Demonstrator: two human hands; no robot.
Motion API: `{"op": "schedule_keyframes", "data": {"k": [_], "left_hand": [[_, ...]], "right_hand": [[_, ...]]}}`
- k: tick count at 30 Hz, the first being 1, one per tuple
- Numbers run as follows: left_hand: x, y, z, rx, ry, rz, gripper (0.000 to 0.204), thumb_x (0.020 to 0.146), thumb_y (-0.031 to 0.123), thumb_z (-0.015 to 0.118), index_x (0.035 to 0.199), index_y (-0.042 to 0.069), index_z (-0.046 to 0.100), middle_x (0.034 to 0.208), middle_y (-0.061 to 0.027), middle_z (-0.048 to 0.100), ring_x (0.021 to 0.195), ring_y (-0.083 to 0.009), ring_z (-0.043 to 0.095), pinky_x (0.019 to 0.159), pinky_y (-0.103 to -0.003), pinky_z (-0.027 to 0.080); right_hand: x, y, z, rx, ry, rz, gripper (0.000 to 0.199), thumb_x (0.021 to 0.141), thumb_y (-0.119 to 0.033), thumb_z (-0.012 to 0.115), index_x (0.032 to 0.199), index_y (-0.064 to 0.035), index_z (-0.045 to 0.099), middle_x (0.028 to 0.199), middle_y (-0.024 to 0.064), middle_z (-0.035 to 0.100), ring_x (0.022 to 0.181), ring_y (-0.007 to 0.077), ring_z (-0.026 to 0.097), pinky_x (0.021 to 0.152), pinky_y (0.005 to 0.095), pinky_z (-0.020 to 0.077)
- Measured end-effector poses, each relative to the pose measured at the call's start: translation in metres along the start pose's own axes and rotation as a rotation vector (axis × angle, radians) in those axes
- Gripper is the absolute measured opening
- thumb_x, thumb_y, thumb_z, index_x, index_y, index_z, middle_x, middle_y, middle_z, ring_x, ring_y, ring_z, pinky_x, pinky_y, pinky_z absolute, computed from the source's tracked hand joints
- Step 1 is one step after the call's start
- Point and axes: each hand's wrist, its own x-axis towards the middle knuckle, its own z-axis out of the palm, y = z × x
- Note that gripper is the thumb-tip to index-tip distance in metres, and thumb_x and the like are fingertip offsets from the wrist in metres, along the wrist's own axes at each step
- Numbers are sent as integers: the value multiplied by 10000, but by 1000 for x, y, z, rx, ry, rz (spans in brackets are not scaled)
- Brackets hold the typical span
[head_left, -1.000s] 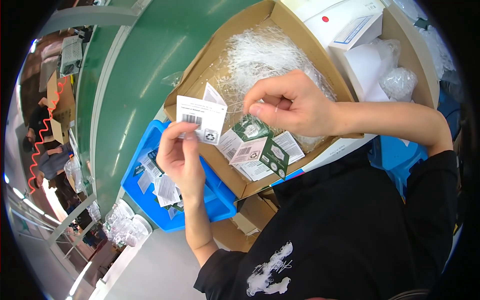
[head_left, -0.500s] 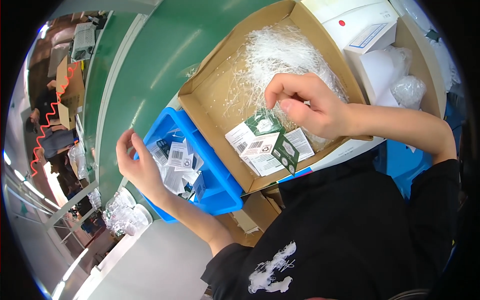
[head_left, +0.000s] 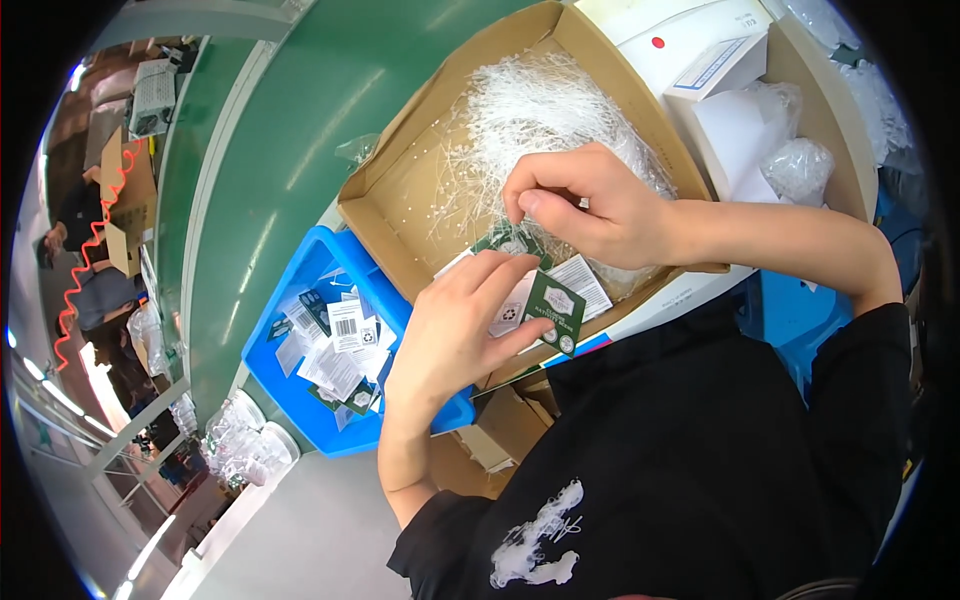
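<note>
My left hand (head_left: pixel 450 325) is over the near left corner of a shallow cardboard box (head_left: pixel 400 195). Its thumb and fingers are apart around a green and white folded card tag (head_left: pixel 558 312), which lies on more cards; whether they touch it is hard to tell. My right hand (head_left: pixel 605 210) is pinched closed above a heap of thin white plastic strings (head_left: pixel 545 105) in the same box. Anything between its fingertips is too small to make out. Left of the box, a blue plastic bin (head_left: pixel 265 375) holds many loose white and green card tags (head_left: pixel 340 335).
The green tabletop (head_left: pixel 300 130) stretches beyond the boxes. At the right, a white carton (head_left: pixel 720 70) and another box with crumpled clear plastic (head_left: pixel 800 170) stand close to my right forearm. Bagged plastic items (head_left: pixel 245 440) sit at the lower left.
My left hand has moved right, from above the blue bin to the cards in the cardboard box. My right hand stays pinched over the strings, with little movement.
</note>
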Motion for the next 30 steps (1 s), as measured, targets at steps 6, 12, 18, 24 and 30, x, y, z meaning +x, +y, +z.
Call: {"op": "schedule_keyframes", "data": {"k": [6, 12, 18, 24, 30], "left_hand": [[-3, -8, -5, -44, -71, -99, 528, 689, 268, 815, 1127, 43, 627, 987, -137, 646, 888, -348, 635, 758, -396, 519], [4, -2, -21, -110, -193, -61, 566, 684, 195, 822, 1181, 22, 614, 1076, -172, 655, 969, -339, 629, 852, -398, 508], [-21, -42, -10, -107, -193, 203, 650, 710, 83, 767, 1307, 49, 514, 1149, -204, 590, 1044, -398, 562, 884, -456, 471], [-14, -20, -15, -131, 134, 40, 305, 862, -75, 540, 1141, 3, 635, 998, -149, 683, 859, -233, 664, 746, -297, 507], [-21, -58, -5, -253, 173, 38, 399, 944, 179, 579, 1313, 40, 516, 908, -115, 653, 629, -182, 583, 601, -254, 487]], "right_hand": [[0, -1, 8, -43, -27, 37, 109, 918, -92, 533, 927, -19, 615, 732, 79, 606, 608, 127, 540, 568, 277, 444], [4, 15, 0, 14, -20, -51, 118, 923, -154, 540, 904, -57, 606, 718, 104, 593, 631, 232, 584, 599, 340, 466], [1, 6, 12, 3, -35, -18, 146, 943, -104, 501, 848, -15, 567, 692, 88, 598, 581, 196, 535, 559, 313, 431], [-2, 3, 9, 31, -37, -7, 137, 950, -89, 492, 864, -17, 572, 654, 49, 559, 555, 143, 482, 542, 293, 390], [2, 6, 14, 52, -28, -10, 119, 927, -74, 516, 848, -17, 585, 661, 62, 545, 585, 157, 497, 558, 301, 397]]}}
